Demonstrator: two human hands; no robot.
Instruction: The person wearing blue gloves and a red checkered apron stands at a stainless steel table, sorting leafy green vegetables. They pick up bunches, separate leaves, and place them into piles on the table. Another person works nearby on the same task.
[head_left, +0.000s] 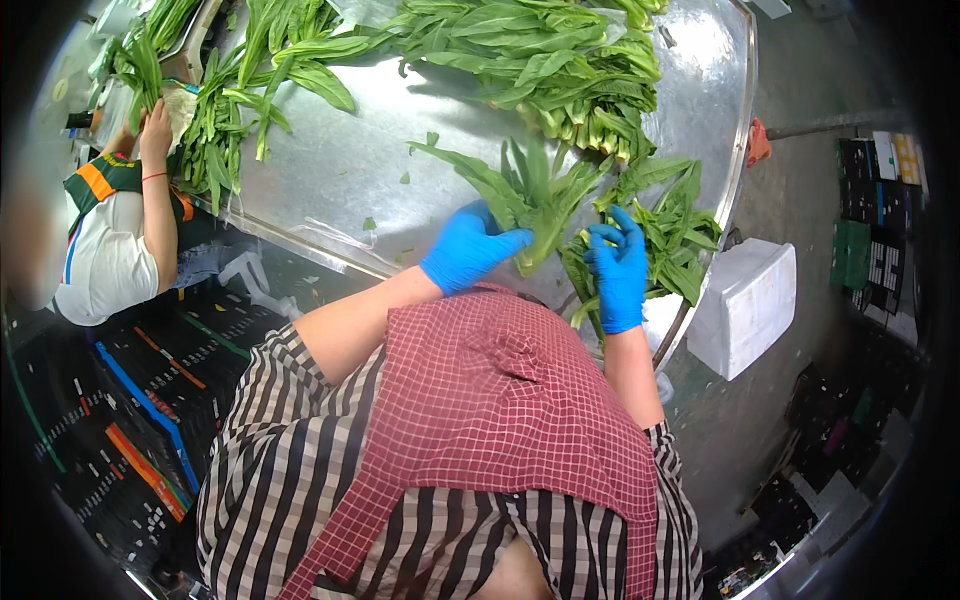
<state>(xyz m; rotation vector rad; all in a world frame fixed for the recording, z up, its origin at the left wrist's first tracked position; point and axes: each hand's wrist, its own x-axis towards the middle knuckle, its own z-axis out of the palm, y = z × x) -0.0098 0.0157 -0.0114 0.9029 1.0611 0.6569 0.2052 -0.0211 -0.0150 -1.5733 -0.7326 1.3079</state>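
Note:
A leafy green vegetable (544, 199), its pale cut base towards me, is held in my left hand (478, 247), which wears a blue glove. My right hand (619, 270), gloved the same way, is raised just right of it with fingers bent and apart; I see nothing held in them. Beside and partly behind that hand lie loose leaves (679, 225) at the table's right edge. Farther off, a large pile of the same greens (540, 60) rests with many cut stem ends facing me.
The metal table (330, 165) carries leaf scraps and white ties (337, 231). At the far left a co-worker's hands (154, 135) hold greens, near another heap (214, 142). A white foam box (742, 307) stands off the table's right edge. Black crates (112, 405) lie at left.

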